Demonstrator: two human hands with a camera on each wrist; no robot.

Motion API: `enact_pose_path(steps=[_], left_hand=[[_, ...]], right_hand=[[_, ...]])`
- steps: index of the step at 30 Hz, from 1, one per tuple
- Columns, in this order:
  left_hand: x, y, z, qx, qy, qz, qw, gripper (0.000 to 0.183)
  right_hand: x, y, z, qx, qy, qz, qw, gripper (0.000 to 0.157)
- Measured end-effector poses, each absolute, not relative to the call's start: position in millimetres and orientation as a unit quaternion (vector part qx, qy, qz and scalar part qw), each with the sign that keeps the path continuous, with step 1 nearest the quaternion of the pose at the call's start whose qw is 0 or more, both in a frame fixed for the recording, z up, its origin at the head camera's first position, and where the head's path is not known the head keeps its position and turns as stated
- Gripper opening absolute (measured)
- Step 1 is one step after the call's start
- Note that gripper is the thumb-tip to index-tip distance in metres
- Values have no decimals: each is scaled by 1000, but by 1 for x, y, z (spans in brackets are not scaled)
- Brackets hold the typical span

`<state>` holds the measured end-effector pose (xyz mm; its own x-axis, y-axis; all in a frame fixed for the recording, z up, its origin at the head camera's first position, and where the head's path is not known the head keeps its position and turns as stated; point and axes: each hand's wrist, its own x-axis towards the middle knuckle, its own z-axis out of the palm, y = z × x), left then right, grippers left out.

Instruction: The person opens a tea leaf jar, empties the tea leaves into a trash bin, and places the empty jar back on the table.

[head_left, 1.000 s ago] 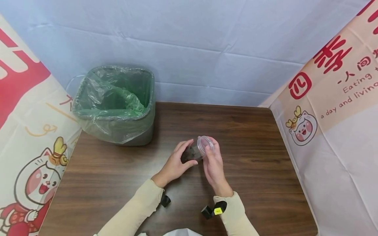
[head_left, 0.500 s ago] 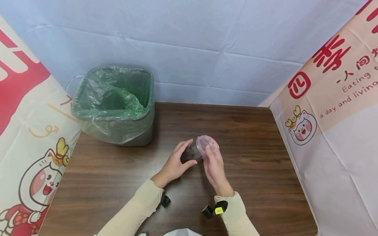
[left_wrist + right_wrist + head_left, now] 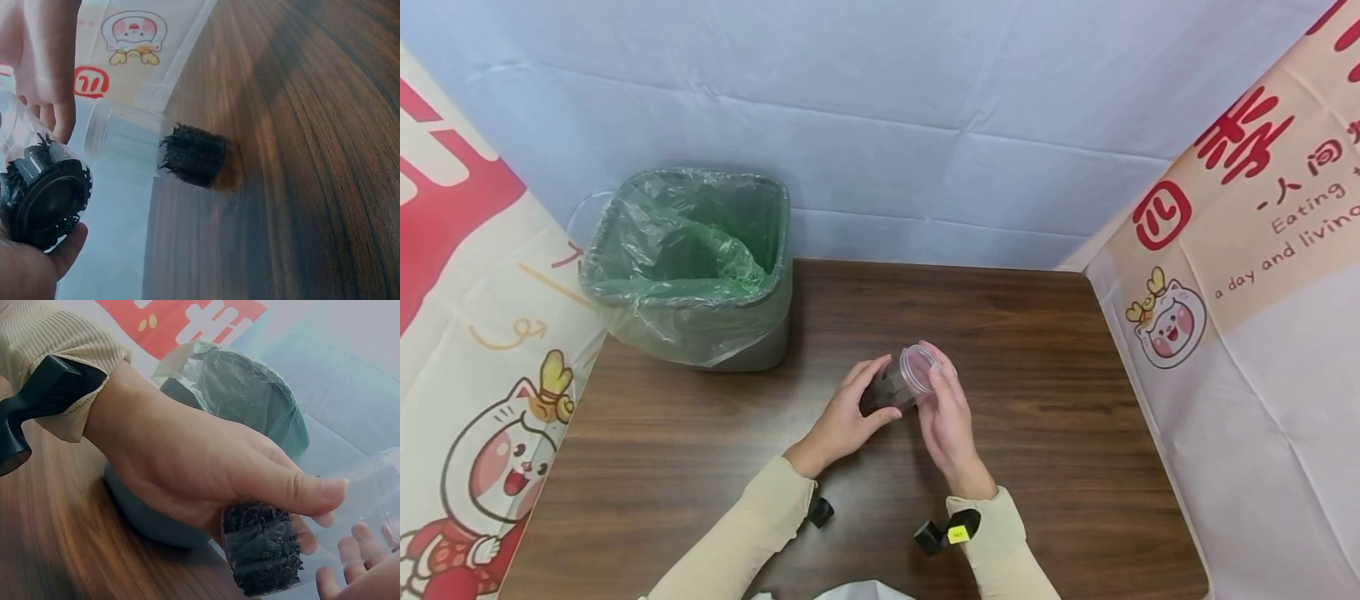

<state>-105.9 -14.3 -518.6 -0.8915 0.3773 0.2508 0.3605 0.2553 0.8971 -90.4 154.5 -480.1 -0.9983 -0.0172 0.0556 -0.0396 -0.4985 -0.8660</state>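
A clear jar is tilted between both hands above the table, its ringed clear top end toward the upper right. Dark, shredded bits like dried leaves fill its base end. My left hand grips the base end, thumb on the near side and fingers on the far side. Around the ringed end curls my right hand, thumb against the rim. Beyond the held jar in the left wrist view, a second clear jar with similar dark contents stands on the table; the head view does not show it distinctly.
A grey bin lined with a green plastic bag stands at the back left of the brown wooden table. A plain pale cloth hangs behind, and printed panels rise at both sides.
My right hand has shifted slightly, its thumb sliding right along the jar's rim. The left hand and the jar stay nearly still.
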Motion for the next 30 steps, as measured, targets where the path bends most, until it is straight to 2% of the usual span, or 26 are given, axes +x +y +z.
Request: enact_pose_path(steps=[6, 13, 18, 24, 30], left_hand=[[-106, -14, -520, 234, 794, 561, 17, 78], [-106, -13, -521, 231, 792, 564, 15, 79], [-107, -13, -522, 234, 789, 567, 12, 79], [-107, -13, -524, 237, 790, 565, 4, 78], [-107, -14, -525, 243, 789, 564, 1, 78]], right_hand=[[-88, 152, -481, 28, -498, 867, 22, 33], [-87, 151, -482, 34, -508, 860, 29, 42], [-87, 151, -482, 37, -514, 857, 26, 42], [-87, 151, -481, 20, -523, 852, 24, 28], [-86, 152, -482, 12, -530, 848, 21, 31]])
